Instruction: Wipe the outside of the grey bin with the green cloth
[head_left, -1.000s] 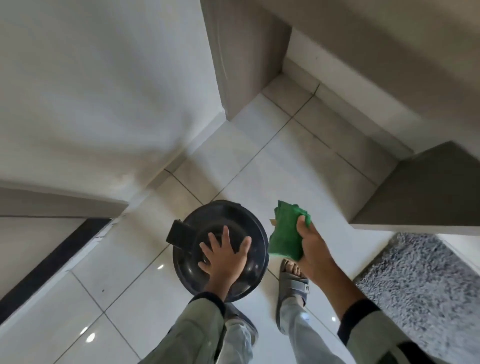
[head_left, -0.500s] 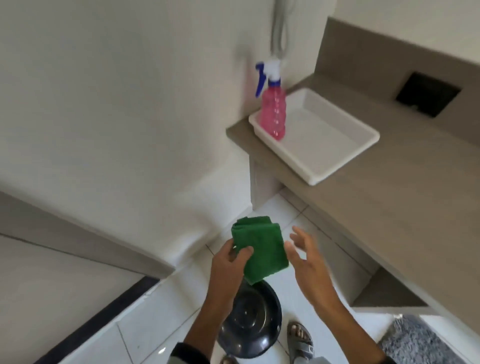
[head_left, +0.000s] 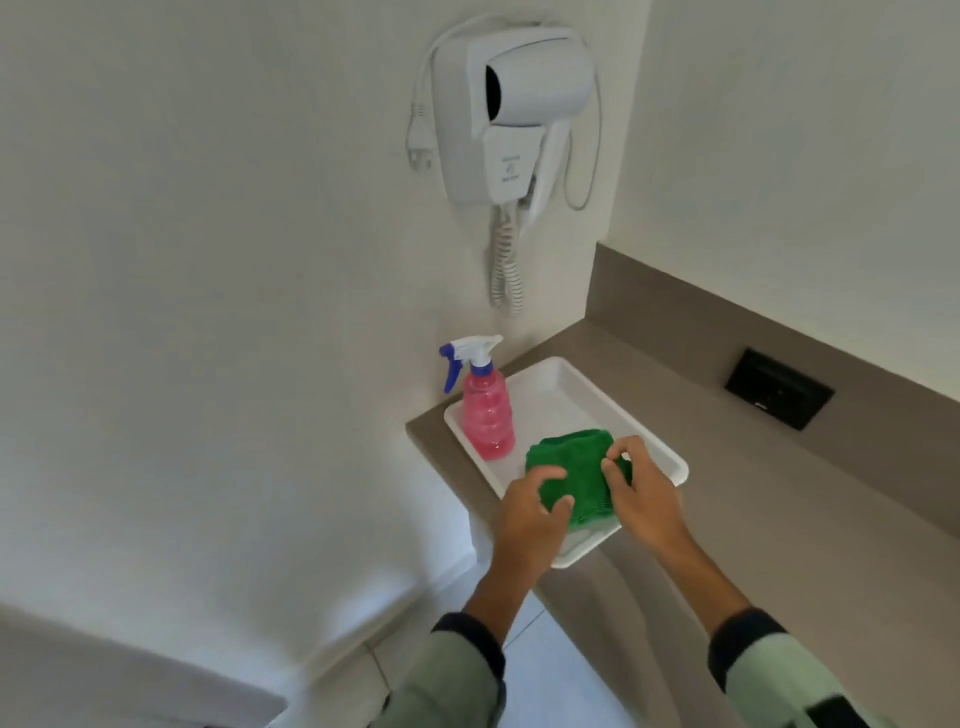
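Observation:
The folded green cloth (head_left: 576, 467) lies in a white tray (head_left: 566, 395) on the brown counter. My left hand (head_left: 532, 512) grips the cloth's near left corner with curled fingers. My right hand (head_left: 641, 488) pinches its right edge. The grey bin is out of view, below the frame.
A pink spray bottle (head_left: 485, 410) with a white and blue trigger stands in the tray's left corner. A white hair dryer (head_left: 519, 114) hangs on the wall above. The brown counter (head_left: 779, 519) runs to the right, with a black socket (head_left: 779, 387) in its backsplash.
The view rose from the floor and bin to the counter. The cloth passed from my right hand to my left, and now rests in the tray with both hands on it.

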